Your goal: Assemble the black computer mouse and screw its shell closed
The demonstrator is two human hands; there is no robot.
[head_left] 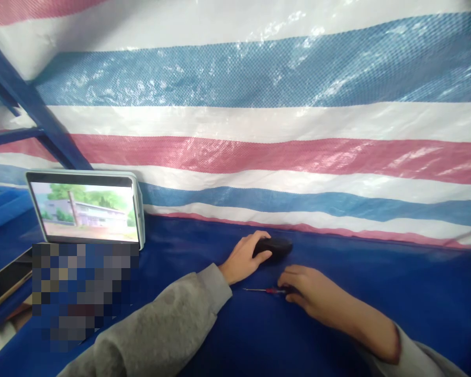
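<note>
A black computer mouse (278, 248) lies on the blue table, its left end between the thumb and fingers of my left hand (245, 257). Nearer to me and to the right, my right hand (308, 290) has its fingers closed round the dark handle of a screwdriver (270, 290). The thin metal shaft points left, low over the table, with a red part next to the handle. Most of the handle is hidden in my right hand. The two hands are apart, and the screwdriver tip is just below my left wrist.
A tablet (88, 209) showing a cartoon picture stands at the left. A phone (10, 277) is at the far left, beside a pixelated patch. Behind the blue table (377, 272) hangs a striped plastic sheet (259, 120). Blue bars slant down at the upper left.
</note>
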